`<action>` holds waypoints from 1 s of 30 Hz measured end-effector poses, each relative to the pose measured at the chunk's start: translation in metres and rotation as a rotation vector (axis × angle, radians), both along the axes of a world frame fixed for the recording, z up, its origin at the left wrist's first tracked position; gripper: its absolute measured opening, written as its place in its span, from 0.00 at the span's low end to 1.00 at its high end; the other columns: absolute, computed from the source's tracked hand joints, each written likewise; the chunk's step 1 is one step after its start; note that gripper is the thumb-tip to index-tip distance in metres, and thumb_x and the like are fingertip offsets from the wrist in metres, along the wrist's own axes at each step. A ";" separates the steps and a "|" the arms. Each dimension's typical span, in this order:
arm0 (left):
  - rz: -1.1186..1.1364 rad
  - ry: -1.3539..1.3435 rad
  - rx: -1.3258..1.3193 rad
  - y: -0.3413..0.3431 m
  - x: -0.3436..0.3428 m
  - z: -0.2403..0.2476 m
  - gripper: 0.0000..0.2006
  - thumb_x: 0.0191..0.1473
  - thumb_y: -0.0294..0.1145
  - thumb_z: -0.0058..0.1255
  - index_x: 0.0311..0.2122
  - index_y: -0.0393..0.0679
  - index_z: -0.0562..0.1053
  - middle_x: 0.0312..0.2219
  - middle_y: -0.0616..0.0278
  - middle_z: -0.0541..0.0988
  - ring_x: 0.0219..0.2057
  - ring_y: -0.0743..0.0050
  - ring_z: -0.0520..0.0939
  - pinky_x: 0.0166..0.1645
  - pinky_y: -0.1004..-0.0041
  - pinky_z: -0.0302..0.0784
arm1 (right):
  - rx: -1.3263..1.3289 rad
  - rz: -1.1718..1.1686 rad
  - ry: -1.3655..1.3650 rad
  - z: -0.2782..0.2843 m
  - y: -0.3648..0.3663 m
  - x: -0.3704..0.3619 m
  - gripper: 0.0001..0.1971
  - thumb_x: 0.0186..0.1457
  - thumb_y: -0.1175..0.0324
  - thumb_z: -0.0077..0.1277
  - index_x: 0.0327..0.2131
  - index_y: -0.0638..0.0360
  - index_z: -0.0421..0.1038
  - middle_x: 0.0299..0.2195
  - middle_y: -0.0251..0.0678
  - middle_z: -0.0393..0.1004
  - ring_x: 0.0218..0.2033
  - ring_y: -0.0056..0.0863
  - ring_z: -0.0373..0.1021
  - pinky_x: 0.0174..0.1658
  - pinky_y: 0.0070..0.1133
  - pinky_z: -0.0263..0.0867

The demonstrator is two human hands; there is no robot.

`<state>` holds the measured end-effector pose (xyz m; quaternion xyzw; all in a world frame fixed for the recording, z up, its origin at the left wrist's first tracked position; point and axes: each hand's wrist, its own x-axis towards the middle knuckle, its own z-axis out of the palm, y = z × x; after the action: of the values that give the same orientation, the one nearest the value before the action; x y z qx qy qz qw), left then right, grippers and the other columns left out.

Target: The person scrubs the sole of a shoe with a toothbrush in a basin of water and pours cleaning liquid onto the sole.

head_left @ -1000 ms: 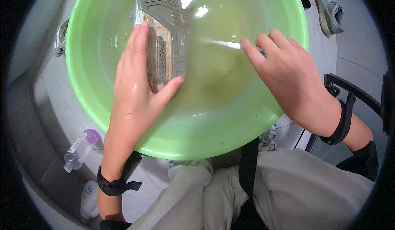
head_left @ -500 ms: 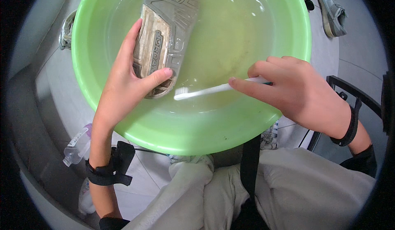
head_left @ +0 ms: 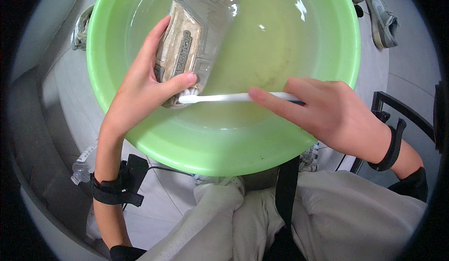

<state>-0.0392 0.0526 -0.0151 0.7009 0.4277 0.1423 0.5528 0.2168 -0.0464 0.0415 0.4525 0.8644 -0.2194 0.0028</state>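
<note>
A shoe (head_left: 201,32) is held sole up over the yellowish water in a green basin (head_left: 224,156). My left hand (head_left: 142,81) grips its heel end, thumb across the sole and fingers along the left side. Grey tread covers the sole, with a dirty beige patch in the middle; the toe end runs out of the top of the picture. My right hand (head_left: 322,109) is closed around the handle of a white toothbrush (head_left: 224,97). The brush's bristles touch the heel of the sole, just below my left thumb.
Grey shoes (head_left: 383,20) stand on the floor at the far right, and another shoe (head_left: 82,27) lies left of the basin. Near my left forearm is a clear plastic bottle (head_left: 83,165). A black metal frame (head_left: 404,107) stands at the right.
The toothbrush has moved left, and its head now meets the heel of the sole instead of sitting beside it. My left hand keeps its grip on the shoe.
</note>
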 end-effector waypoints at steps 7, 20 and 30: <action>0.034 -0.012 -0.030 -0.003 0.000 0.002 0.43 0.43 0.34 0.59 0.60 0.35 0.47 0.53 0.49 0.60 0.54 0.65 0.64 0.57 0.72 0.58 | -0.161 -0.050 0.069 0.003 -0.004 0.002 0.35 0.40 0.77 0.48 0.56 0.45 0.57 0.21 0.34 0.58 0.15 0.27 0.62 0.18 0.22 0.61; 0.021 0.017 -0.017 -0.005 0.006 0.000 0.42 0.43 0.32 0.59 0.60 0.35 0.47 0.54 0.48 0.59 0.55 0.65 0.62 0.57 0.71 0.58 | -0.214 -0.023 -0.014 0.017 -0.006 0.000 0.34 0.41 0.79 0.47 0.56 0.52 0.56 0.18 0.36 0.62 0.16 0.31 0.64 0.19 0.24 0.63; 0.002 0.024 0.011 -0.004 0.004 -0.001 0.42 0.43 0.34 0.58 0.60 0.35 0.47 0.54 0.47 0.59 0.56 0.64 0.61 0.57 0.70 0.58 | -0.444 -0.178 0.185 0.017 -0.007 0.005 0.32 0.43 0.78 0.48 0.56 0.53 0.57 0.18 0.38 0.64 0.15 0.33 0.64 0.21 0.25 0.63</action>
<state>-0.0351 0.0483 -0.0165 0.7052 0.4343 0.1370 0.5434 0.2218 -0.0533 0.0581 0.4930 0.7485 -0.4436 0.0037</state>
